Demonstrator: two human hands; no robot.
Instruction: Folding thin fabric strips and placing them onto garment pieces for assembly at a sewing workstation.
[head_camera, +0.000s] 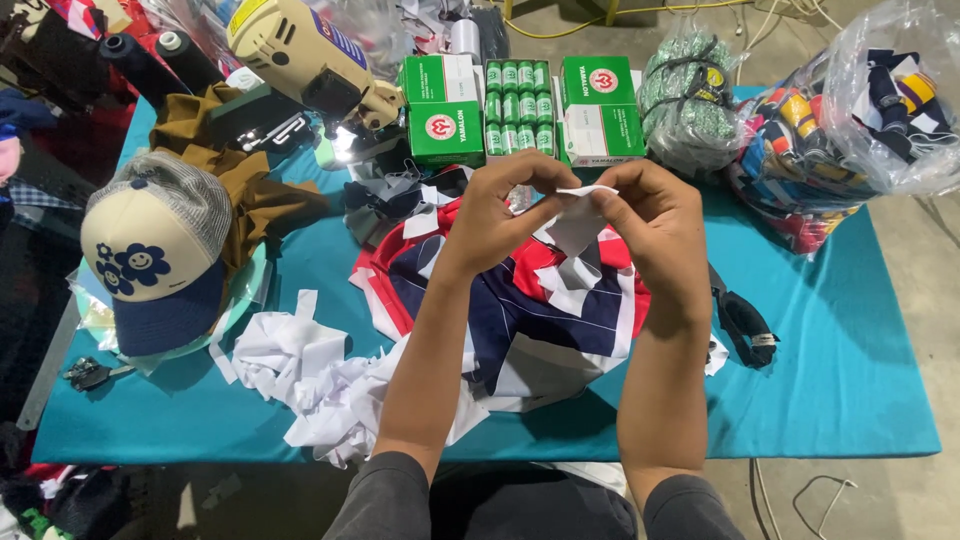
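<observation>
- White fabric strip (585, 192) pinched between left hand (497, 212) and right hand (650, 225), fingers closed on it, raised above the table (850, 350).
- Below: red, white and navy fabric pieces (520, 295).
- Left: white scraps (300, 365), cap (155, 255).
- Behind: green boxes (440, 110).

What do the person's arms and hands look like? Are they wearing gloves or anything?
No gloves. The left hand and right hand are both bare, with no rings, watch or bracelet showing. The forearms are bare too. Dark grey sleeves are pushed up near the elbows on both arms.
</observation>
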